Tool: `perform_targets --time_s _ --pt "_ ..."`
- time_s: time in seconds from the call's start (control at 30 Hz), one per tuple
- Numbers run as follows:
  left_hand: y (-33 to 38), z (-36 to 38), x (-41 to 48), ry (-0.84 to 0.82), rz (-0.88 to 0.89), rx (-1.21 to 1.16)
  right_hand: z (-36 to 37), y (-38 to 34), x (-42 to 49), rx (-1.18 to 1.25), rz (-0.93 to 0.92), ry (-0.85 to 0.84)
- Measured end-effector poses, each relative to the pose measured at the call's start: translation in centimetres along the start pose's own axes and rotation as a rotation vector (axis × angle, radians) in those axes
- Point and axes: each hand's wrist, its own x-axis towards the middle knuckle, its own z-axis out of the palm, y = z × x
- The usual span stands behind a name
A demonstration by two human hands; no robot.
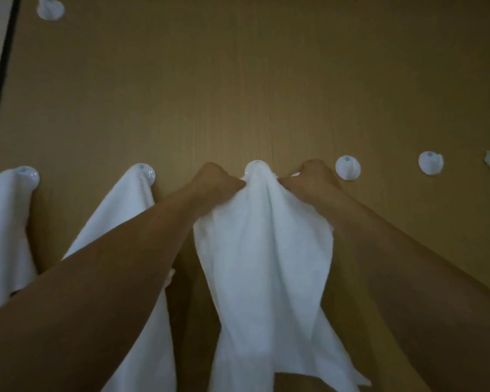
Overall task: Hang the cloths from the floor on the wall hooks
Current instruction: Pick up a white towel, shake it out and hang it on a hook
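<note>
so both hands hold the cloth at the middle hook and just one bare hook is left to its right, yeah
No, the head view shows two bare hooks there: a nearer hook and a farther hook. The rest is right.

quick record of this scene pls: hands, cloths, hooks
left hand: pinches middle cloth just left of middle hook
right hand: pinches the same cloth just right of that hook
middle cloth: draped over middle hook, hanging down
far-left cloth: hangs from its own hook
second cloth: hangs from its own hook, partly behind the left forearm
near bare hook: right of the hands
far bare hook: further right
</note>
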Motion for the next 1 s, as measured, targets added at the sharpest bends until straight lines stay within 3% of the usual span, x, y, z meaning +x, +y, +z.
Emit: perform_targets --time_s 0.07,0.17,0.23,0.27,0.33,0.43,0.6,0.67,0.73,0.8,1.0 --pt "0.5 0.9 -1.0 0.008 -0.131 0.012 0.2 0.1 -0.8 -0.083 0.036 -0.042" --pt "1.3 0.9 -1.7 -0.063 -0.093 0.200 1.0 0.2 -1.1 -0.362 -0.043 0.086" --pt "1.4 0.0 -1.9 -0.045 0.065 0.389 1.8 0.5 -1.4 -0.534 -0.276 0.310" --pt "1.3 -0.1 -2.1 0.071 0.181 0.510 2.2 0.7 -1.7 -0.519 -0.410 0.371" --pt "1.0 0.2 -2.6 0.296 0.473 0.687 2.9 0.7 -2.3 -0.346 -0.584 0.302" --pt "0.2 1.0 -3.3 0.172 0.719 0.658 3.6 1.2 -2.7 -0.083 -0.541 0.114" --pt "1.0 0.0 -3.5 -0.081 0.504 0.187 3.3 1.3 -1.5 -0.095 -0.485 -0.041" --pt "2.1 -0.4 -3.2 -0.109 0.441 0.281 3.1 0.8 -0.9 -0.125 -0.447 -0.074" --pt "2.7 -0.5 -3.1 -0.088 0.409 0.475 3.3 0.8 -0.6 -0.187 -0.420 -0.024" --pt "2.9 -0.1 -3.1 -0.074 0.381 0.517 3.5 0.8 -0.6 -0.195 -0.400 0.031" --pt "2.1 1.4 -4.4 -0.089 0.226 0.074 2.9 -0.5 -1.9 0.026 -0.219 -0.070"
